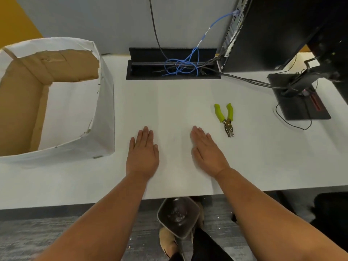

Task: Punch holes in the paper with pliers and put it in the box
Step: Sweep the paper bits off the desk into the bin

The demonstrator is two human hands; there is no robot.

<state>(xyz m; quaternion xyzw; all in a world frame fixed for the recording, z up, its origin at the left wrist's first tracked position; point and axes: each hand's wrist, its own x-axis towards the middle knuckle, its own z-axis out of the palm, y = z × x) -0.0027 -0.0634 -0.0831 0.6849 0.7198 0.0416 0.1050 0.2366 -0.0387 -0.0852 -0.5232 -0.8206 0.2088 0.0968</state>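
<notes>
White desk (188,95), both hands flat, pliers (225,117) right, box (105,102) left

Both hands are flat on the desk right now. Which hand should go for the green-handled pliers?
Right. The right hand lies flat just beside the pliers, which sit ahead and to its right. The left hand is farther away, on the box side.

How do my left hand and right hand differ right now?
The left hand points straight ahead; the right hand angles inward. The right hand lies nearer the green-handled pliers; the left hand lies nearer the box. Both rest flat, open, holding nothing.
</notes>
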